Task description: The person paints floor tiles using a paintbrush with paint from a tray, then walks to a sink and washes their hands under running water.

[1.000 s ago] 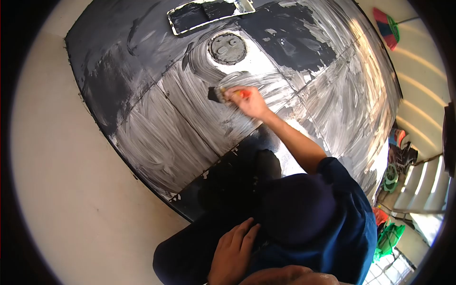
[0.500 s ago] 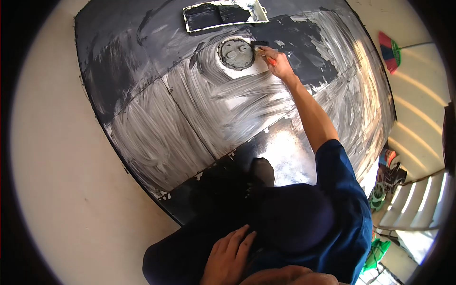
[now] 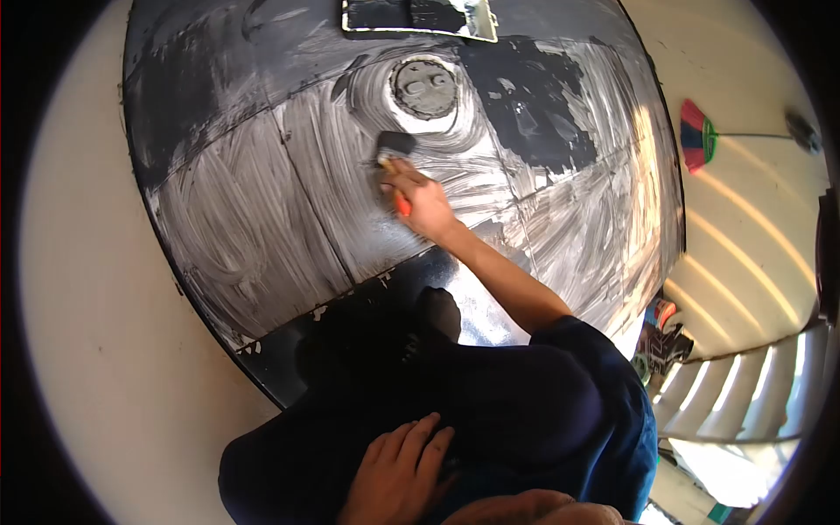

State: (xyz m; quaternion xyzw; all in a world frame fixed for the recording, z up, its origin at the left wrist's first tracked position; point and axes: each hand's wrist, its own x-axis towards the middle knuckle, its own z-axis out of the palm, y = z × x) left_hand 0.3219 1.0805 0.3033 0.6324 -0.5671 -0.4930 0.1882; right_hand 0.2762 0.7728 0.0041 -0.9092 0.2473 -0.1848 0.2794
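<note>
My right hand (image 3: pixel 416 199) is wrapped round the orange handle of a paintbrush (image 3: pixel 396 145). The brush's dark bristles lie against a large panelled surface (image 3: pixel 254 201) streaked with thin, dark paint over white. Just above and right of the brush is a round, grey-smeared disc (image 3: pixel 426 87) with raised bumps, ringed by a partly white band. At the top edge of the view, a white-rimmed paint tray (image 3: pixel 490 22) holds black paint and is partly cut off. My left hand (image 3: pixel 398 468) rests flat on my dark-clothed lap, fingers stretched out, holding nothing.
A pink and green broom head (image 3: pixel 697 136) with a long handle lies on the floor at right. Past the panel's right edge sit a paint can (image 3: pixel 665 312) and other clutter. A light wall or floor (image 3: pixel 87 262) borders the panel at left. My foot (image 3: pixel 439 313) is on the dark lower strip.
My right hand and the brush have moved left and down, from beside the disc's right edge to below its left side. The camera view has shifted slightly. My left hand stays on my lap.
</note>
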